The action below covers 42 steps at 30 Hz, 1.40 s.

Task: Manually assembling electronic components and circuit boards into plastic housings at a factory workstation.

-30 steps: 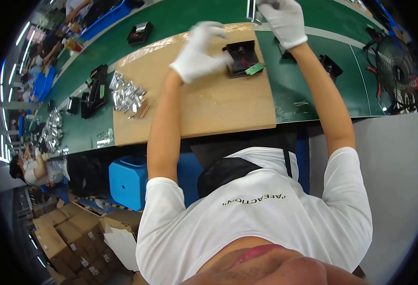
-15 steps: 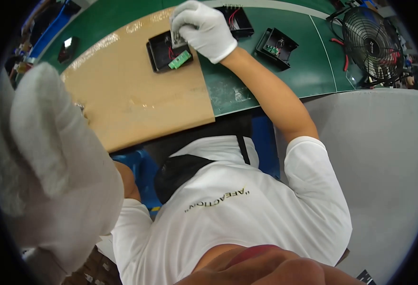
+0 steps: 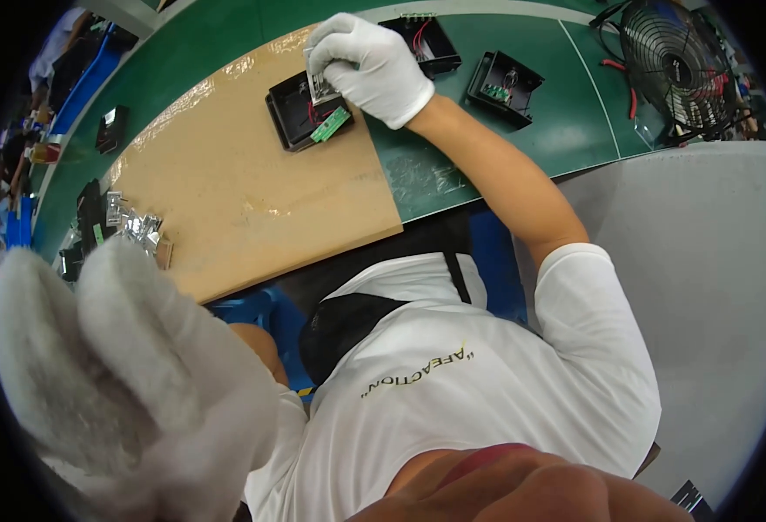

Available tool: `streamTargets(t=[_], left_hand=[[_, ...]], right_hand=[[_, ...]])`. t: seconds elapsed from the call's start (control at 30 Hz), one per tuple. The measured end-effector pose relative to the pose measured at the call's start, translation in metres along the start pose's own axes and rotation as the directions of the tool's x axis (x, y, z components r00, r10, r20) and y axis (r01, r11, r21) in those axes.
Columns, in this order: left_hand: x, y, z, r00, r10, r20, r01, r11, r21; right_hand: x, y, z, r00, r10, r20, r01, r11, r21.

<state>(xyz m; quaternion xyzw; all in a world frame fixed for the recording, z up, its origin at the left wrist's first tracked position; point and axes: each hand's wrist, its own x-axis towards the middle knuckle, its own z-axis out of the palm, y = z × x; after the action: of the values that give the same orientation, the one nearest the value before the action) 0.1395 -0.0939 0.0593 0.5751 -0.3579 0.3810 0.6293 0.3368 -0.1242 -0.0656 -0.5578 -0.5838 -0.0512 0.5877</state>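
Observation:
My right hand (image 3: 379, 70), in a white glove, pinches a small silver metal plate (image 3: 320, 89) at the far edge of the brown work mat. Under it lies an open black plastic case (image 3: 285, 117) with red wires, and a green circuit board (image 3: 331, 125) rests across its near right corner. The fingers hide part of the plate and case. My left hand (image 3: 165, 374), also white-gloved, is raised large and close at the left, off the table. Its fingers are bent in toward the palm; what they hold, if anything, is hidden.
Two more open black cases (image 3: 507, 87) with wires and boards lie on the green table (image 3: 566, 113) at right. Beyond them stand a black fan (image 3: 679, 74) and red-handled pliers (image 3: 633, 103). Silver metal parts (image 3: 144, 230) are heaped at the brown mat's left edge (image 3: 226, 191).
My left hand has dropped lower and slightly right, uncovering the heap of silver parts. My right hand stays over the case with the plate; the whole view has shifted slightly.

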Motion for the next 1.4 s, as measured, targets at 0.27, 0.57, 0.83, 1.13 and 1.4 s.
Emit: streamTargets(t=[0.27,0.57,0.83,1.13,1.4], left_hand=[[-0.004,0.005,-0.008,0.999,0.017,-0.047,-0.016,0.999,0.033],[-0.010,0.003,-0.004,0.994,0.031,-0.103,-0.025,0.998,0.057],[-0.073,0.129,-0.064,0.985,0.014,-0.175,-0.001,0.997,0.075],[-0.029,0.012,-0.086,0.995,0.068,-0.076,-0.058,0.990,0.128],[-0.024,-0.059,-0.046,0.989,0.077,-0.124,-0.056,0.984,0.170]], right_hand=[[-0.002,0.002,0.003,0.999,-0.010,0.039,0.011,0.999,-0.051],[-0.004,0.005,0.005,0.999,-0.026,0.024,0.027,0.999,-0.045],[-0.002,0.033,0.001,0.995,0.006,0.098,-0.012,0.998,0.060],[-0.013,0.007,0.015,0.993,-0.040,0.107,0.047,0.997,-0.062],[-0.020,0.012,0.019,0.991,0.060,0.117,-0.046,0.991,-0.124]])
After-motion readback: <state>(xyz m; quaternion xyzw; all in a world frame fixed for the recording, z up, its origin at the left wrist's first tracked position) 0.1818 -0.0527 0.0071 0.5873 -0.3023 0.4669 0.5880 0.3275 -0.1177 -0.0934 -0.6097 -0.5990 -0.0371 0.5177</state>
